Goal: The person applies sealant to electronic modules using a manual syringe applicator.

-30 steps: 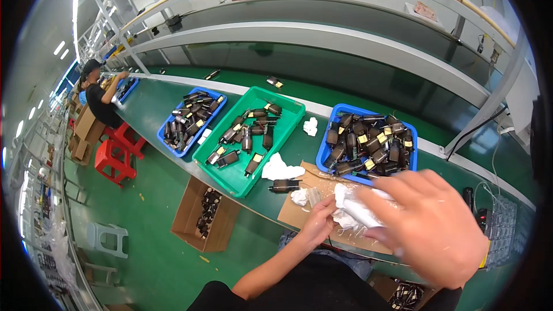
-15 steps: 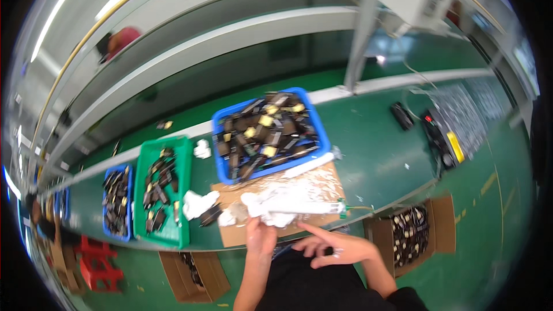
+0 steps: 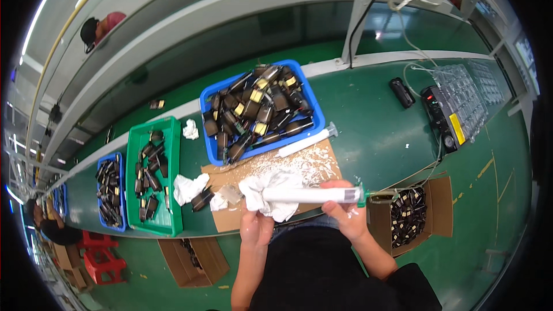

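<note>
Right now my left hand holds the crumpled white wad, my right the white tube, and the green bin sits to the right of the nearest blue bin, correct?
Not quite: the green bin sits left of the nearest blue bin, as the head view shows. Your left hand does hold the crumpled white wad, your right hand the white tube.

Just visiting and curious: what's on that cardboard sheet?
On the cardboard: white flecks, a small white wad, a clear piece and, at its far edge, a white tube. The held white cloth and second tube hide whatever lies beneath them.
</note>
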`<action>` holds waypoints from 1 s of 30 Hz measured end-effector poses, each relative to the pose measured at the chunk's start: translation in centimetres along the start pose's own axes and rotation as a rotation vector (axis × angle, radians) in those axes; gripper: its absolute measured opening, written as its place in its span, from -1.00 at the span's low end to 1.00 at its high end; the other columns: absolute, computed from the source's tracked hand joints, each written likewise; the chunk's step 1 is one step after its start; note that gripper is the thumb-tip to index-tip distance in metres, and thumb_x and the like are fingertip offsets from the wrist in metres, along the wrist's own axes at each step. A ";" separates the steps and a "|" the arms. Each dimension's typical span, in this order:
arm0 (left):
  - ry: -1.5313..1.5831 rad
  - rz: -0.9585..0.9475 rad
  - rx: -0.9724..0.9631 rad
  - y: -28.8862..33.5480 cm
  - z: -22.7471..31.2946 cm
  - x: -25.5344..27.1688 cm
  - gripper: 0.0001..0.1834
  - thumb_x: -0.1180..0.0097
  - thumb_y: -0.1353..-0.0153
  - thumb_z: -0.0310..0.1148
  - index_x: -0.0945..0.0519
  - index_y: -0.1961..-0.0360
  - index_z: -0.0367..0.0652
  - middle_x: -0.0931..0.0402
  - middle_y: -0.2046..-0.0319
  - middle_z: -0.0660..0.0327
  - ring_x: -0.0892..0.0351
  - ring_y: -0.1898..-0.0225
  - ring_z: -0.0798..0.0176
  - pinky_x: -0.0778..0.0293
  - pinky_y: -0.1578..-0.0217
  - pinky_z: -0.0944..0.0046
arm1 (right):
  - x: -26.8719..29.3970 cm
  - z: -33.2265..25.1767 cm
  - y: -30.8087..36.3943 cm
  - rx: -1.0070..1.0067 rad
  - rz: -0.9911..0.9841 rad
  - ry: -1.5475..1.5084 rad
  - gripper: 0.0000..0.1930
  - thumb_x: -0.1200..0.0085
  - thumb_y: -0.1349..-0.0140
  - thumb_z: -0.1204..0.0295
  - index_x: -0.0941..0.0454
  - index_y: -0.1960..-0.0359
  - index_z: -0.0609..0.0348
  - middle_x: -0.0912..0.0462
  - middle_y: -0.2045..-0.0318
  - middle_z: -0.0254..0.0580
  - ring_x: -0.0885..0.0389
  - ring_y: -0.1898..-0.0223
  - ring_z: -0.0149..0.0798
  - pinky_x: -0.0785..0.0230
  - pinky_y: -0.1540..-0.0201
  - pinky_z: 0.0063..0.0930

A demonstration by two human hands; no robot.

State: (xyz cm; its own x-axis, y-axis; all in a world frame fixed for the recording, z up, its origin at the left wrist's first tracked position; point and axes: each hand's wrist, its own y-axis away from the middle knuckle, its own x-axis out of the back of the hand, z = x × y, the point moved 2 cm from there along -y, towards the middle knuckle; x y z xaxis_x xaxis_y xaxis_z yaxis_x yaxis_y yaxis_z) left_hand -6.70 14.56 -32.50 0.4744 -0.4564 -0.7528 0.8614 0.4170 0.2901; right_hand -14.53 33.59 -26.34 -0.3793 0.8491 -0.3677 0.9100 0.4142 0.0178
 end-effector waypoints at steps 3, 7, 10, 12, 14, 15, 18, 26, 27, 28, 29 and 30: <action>0.320 -0.267 -0.035 -1.4 1.8 0.9 -0.58 0.22 -0.41 -0.35 -0.28 -0.22 -0.33 -0.42 -0.11 0.02 -0.47 -0.10 0.11 -0.54 0.01 0.17 | 0.3 0.8 -1.0 -0.007 0.052 -0.227 -0.69 -0.15 -0.27 0.41 -0.43 0.02 0.27 -0.50 0.40 -0.36 -0.37 0.47 -0.57 -0.25 0.43 -0.64; 0.327 0.198 -0.163 -3.0 5.5 3.9 -0.63 0.16 -0.38 -0.46 -0.33 -0.16 -0.38 -0.47 -0.05 -0.01 -0.56 0.00 0.14 -0.62 0.10 0.31 | 1.6 0.4 -2.8 -0.044 0.152 -0.347 -0.63 -0.04 -0.35 0.26 -0.34 -0.08 0.20 -0.38 0.49 -0.42 -0.26 0.55 -0.55 -0.09 0.52 -0.64; 0.241 0.255 -0.332 -3.9 8.7 7.4 -0.63 0.16 -0.38 -0.46 -0.32 -0.17 -0.40 -0.46 -0.06 -0.03 -0.55 -0.02 0.13 -0.60 0.02 0.29 | 2.2 0.4 -3.7 -0.091 0.229 -0.372 -0.63 0.02 -0.39 0.23 -0.33 -0.10 0.18 -0.32 0.52 -0.44 -0.23 0.56 -0.55 -0.08 0.53 -0.64; 0.093 0.296 -0.438 -4.6 11.0 7.2 -0.62 0.14 -0.36 -0.49 -0.32 -0.17 -0.36 -0.48 -0.05 -0.01 -0.55 -0.02 0.11 -0.58 0.01 0.25 | 2.2 0.7 -4.2 -0.106 0.257 -0.395 -0.63 0.05 -0.40 0.22 -0.32 -0.11 0.16 -0.29 0.51 -0.44 -0.22 0.55 -0.54 -0.09 0.52 -0.66; -0.198 0.318 -0.522 -5.4 12.5 5.8 -0.58 0.13 -0.35 -0.50 -0.30 -0.22 -0.35 -0.45 -0.09 0.05 -0.52 -0.06 0.16 -0.49 -0.04 0.23 | 2.3 1.0 -4.6 -0.119 0.236 -0.427 -0.64 0.07 -0.42 0.24 -0.31 -0.13 0.17 -0.28 0.49 -0.43 -0.20 0.54 -0.55 -0.09 0.52 -0.67; -0.491 0.399 -0.598 -5.8 13.1 5.5 -0.61 0.11 -0.33 -0.52 -0.37 -0.18 -0.37 -0.46 -0.08 0.03 -0.51 -0.06 0.18 -0.46 -0.05 0.24 | 2.3 1.0 -4.7 -0.133 0.263 -0.435 -0.63 0.08 -0.42 0.25 -0.29 -0.14 0.17 -0.28 0.49 -0.43 -0.20 0.54 -0.55 -0.09 0.51 -0.67; -1.058 0.410 -0.709 -8.0 14.3 5.0 -0.65 0.07 -0.24 -0.60 -0.52 -0.05 -0.34 -0.45 -0.11 0.01 -0.45 -0.12 0.16 -0.31 -0.16 0.20 | 2.8 1.0 -4.9 -0.127 0.289 -0.431 -0.63 0.13 -0.44 0.27 -0.28 -0.18 0.18 -0.25 0.48 -0.43 -0.18 0.53 -0.55 -0.08 0.51 -0.67; -1.593 0.327 -0.888 -11.8 19.8 2.0 -0.62 0.09 -0.06 -0.58 -0.61 0.09 -0.22 -0.51 -0.02 0.01 -0.47 -0.09 -0.05 -0.32 -0.14 0.09 | 2.5 0.4 -5.1 -0.107 0.275 -0.366 -0.61 0.19 -0.47 0.24 -0.25 -0.21 0.16 -0.21 0.48 -0.44 -0.17 0.53 -0.57 -0.09 0.53 -0.70; -1.676 0.287 -0.919 -12.9 20.8 1.6 -0.66 0.09 -0.07 -0.56 -0.61 0.12 -0.21 -0.55 0.04 0.01 -0.51 -0.04 -0.06 -0.36 -0.10 0.08 | 2.5 0.4 -5.1 -0.088 0.256 -0.325 -0.61 0.22 -0.48 0.23 -0.24 -0.22 0.15 -0.20 0.49 -0.46 -0.17 0.54 -0.59 -0.10 0.53 -0.71; -1.704 0.278 -0.928 -14.5 21.8 1.2 -0.72 0.07 -0.09 -0.54 -0.61 0.19 -0.19 -0.58 0.14 0.03 -0.55 0.06 -0.07 -0.42 0.00 0.06 | 2.7 0.6 -5.3 -0.085 0.256 -0.324 -0.61 0.22 -0.48 0.23 -0.24 -0.22 0.15 -0.20 0.49 -0.46 -0.17 0.54 -0.59 -0.10 0.53 -0.71; -1.767 0.311 -0.863 -16.4 23.0 1.3 -0.72 0.05 -0.09 -0.52 -0.61 0.18 -0.17 -0.58 0.16 0.02 -0.55 0.08 -0.06 -0.43 0.02 0.07 | 2.8 0.7 -5.4 -0.085 0.252 -0.307 -0.62 0.21 -0.47 0.23 -0.24 -0.21 0.15 -0.19 0.50 -0.46 -0.17 0.55 -0.59 -0.09 0.53 -0.71; -1.830 0.346 -0.797 -18.5 24.4 1.5 -0.73 0.04 -0.10 -0.51 -0.61 0.17 -0.16 -0.58 0.18 0.02 -0.56 0.09 -0.06 -0.44 0.05 0.07 | 2.8 0.8 -5.7 -0.084 0.246 -0.291 -0.62 0.20 -0.47 0.23 -0.24 -0.19 0.15 -0.18 0.51 -0.46 -0.16 0.55 -0.60 -0.09 0.53 -0.71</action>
State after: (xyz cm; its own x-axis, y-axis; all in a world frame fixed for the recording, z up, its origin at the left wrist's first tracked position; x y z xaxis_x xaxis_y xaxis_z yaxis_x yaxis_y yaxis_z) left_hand -17.52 -12.97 -24.58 0.5998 -0.1857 0.7783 0.6985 0.5959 -0.3962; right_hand -20.64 33.41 -28.18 -0.0775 0.8027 -0.5914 0.9464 0.2458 0.2096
